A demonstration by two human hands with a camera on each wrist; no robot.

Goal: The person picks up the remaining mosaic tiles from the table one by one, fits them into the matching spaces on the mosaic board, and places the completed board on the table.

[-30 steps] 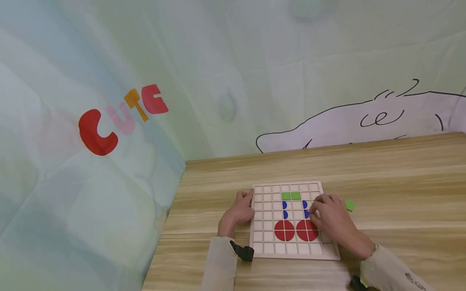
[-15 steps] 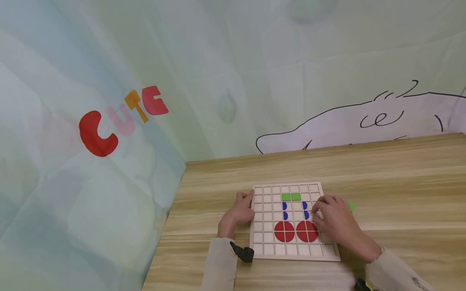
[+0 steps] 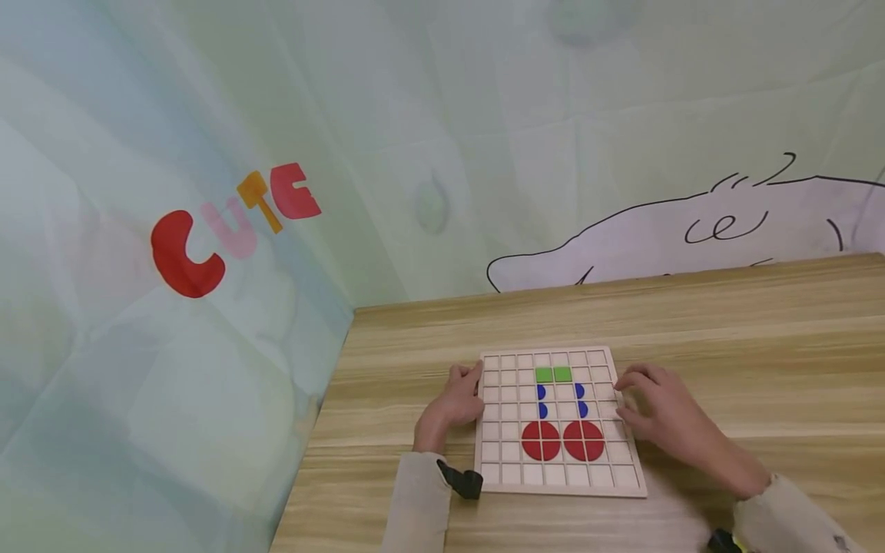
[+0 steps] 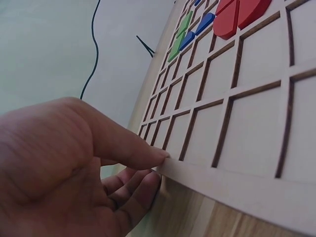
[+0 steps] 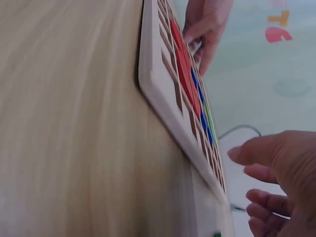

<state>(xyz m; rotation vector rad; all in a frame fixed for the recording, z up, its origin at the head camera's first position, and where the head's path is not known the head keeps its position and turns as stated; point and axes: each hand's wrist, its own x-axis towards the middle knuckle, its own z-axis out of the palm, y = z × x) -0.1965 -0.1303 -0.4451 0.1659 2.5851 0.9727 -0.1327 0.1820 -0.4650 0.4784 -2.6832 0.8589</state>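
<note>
In the head view a pale wooden grid board [image 3: 508,432] lies flat on the table. Its cells hold two green squares [image 3: 553,375], several blue half-discs [image 3: 583,410] and red quarter pieces forming two circles [image 3: 541,441]. My left hand [image 3: 452,399] grips the board's left edge; up close, the thumb [image 4: 148,155] lies on the rim with the other fingers curled beside it. Just off the right edge, my right hand [image 3: 667,415] is apart from the pieces, with thumb and fingers spread and nothing visible between them. The right wrist view shows the same gap.
The wood-grain table [image 3: 781,330] extends behind and to the right of the board. A sliver of green [image 5: 217,234] shows low in the right wrist view. Printed fabric walls [image 3: 442,153] rise at the back and left.
My right hand has moved right, off the board's right columns and away from the blue half-discs. The loose green tile is now hidden in the head view. The left hand stays put.
</note>
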